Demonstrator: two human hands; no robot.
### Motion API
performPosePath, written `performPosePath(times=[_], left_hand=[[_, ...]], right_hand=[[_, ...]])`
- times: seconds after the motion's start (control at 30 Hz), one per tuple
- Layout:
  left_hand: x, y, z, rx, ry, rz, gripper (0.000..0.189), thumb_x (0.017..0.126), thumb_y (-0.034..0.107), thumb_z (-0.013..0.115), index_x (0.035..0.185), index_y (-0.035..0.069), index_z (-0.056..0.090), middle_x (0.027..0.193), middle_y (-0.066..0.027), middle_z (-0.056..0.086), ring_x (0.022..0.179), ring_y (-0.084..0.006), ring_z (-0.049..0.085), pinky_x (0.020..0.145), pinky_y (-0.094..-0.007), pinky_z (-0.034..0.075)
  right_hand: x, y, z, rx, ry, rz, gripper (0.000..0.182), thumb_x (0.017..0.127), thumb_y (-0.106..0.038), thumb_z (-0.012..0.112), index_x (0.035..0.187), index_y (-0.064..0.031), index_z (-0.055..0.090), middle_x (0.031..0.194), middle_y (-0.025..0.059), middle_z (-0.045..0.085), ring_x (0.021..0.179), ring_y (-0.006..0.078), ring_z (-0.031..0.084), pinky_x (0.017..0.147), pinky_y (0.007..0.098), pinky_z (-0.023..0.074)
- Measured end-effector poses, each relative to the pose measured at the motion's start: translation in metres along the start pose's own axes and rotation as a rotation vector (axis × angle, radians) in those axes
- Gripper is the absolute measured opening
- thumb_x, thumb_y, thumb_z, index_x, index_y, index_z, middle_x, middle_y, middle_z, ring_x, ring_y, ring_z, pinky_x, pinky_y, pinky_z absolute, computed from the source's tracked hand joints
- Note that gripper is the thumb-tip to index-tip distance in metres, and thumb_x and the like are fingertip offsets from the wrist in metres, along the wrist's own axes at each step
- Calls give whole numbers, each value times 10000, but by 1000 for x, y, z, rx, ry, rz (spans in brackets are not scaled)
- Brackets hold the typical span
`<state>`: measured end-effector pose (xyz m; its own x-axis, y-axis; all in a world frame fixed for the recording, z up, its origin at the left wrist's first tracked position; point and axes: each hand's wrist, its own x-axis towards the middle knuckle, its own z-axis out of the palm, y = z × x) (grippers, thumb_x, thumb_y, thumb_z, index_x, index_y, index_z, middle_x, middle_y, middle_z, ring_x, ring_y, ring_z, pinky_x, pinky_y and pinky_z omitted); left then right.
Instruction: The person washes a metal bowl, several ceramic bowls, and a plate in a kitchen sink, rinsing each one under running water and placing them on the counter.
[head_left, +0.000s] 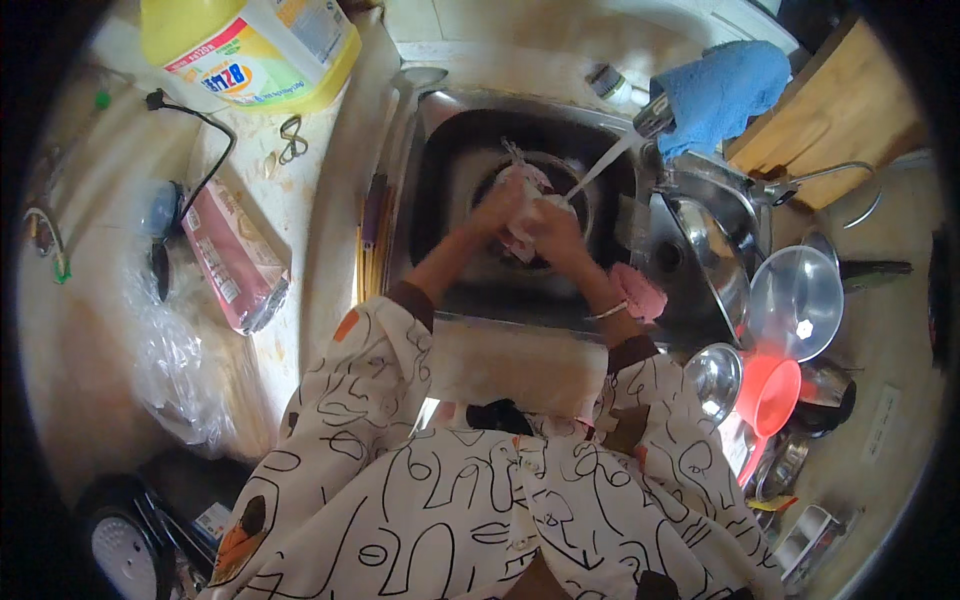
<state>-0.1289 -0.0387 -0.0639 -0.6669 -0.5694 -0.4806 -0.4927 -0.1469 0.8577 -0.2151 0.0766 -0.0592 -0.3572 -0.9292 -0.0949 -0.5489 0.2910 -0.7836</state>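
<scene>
Both my hands are over the left basin of a stainless steel sink (442, 277). My left hand (499, 207) and my right hand (553, 228) are closed on a wet pink-and-white cloth (517, 246), bunched between them. Water (606, 166) runs from the faucet (654, 117) onto the cloth near my right hand. Much of the cloth is hidden by my fingers. Beside my right wrist, a pink cloth (639, 292) lies over the basin's right edge.
A blue towel (724, 94) hangs over the faucet. To the right stand a wooden board (840, 112), a clear plastic bowl (796, 300), a red ladle (769, 386) and a metal bowl (714, 382). At left are a yellow detergent jug (251, 56), a pink package (234, 259) and chopsticks (373, 251).
</scene>
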Motion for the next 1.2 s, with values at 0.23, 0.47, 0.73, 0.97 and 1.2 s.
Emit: performPosePath(times=[0.23, 0.47, 0.73, 0.97, 1.2], left_hand=[[-20, 36, 62, 673, 471, 1144, 258, 809, 241, 441, 968, 91, 579, 999, -94, 565, 950, -315, 495, 826, -466, 358], [51, 56, 11, -482, -478, 63, 367, 815, 351, 493, 991, 37, 563, 1037, -83, 570, 941, -217, 537, 772, -334, 436], [-16, 53, 17, -1308, -419, 223, 491, 863, 402, 434, 1196, 42, 425, 1183, -107, 489, 1078, -256, 475, 920, -437, 372], [-45, 68, 8, -1279, -285, 295, 431, 862, 270, 487, 1179, -13, 411, 1156, -126, 490, 1073, -261, 475, 936, -390, 367], [-32, 53, 13, -1202, -147, 281, 307, 875, 208, 478, 1079, -21, 484, 1017, -112, 548, 944, -210, 537, 844, -321, 433]], right_hand=[[-2, 10, -31, 1292, 305, 424, 257, 833, -118, 484, 1060, 1, 511, 1026, 58, 555, 854, 135, 545, 768, 260, 445], [-13, -26, -67, 1149, 222, 72, 243, 855, -151, 482, 1029, 9, 537, 1004, 75, 572, 916, 162, 541, 831, 290, 415], [36, 10, -66, 1479, 324, 140, 322, 854, -223, 480, 1087, -3, 512, 996, 98, 582, 907, 203, 566, 790, 342, 459], [43, -13, -38, 933, 493, -14, 380, 828, -181, 460, 1155, 12, 444, 1063, 162, 536, 935, 263, 541, 791, 374, 446], [18, -51, -28, -212, 707, -347, 355, 827, -198, 428, 1145, -48, 482, 1064, 213, 489, 984, 395, 462, 859, 438, 365]])
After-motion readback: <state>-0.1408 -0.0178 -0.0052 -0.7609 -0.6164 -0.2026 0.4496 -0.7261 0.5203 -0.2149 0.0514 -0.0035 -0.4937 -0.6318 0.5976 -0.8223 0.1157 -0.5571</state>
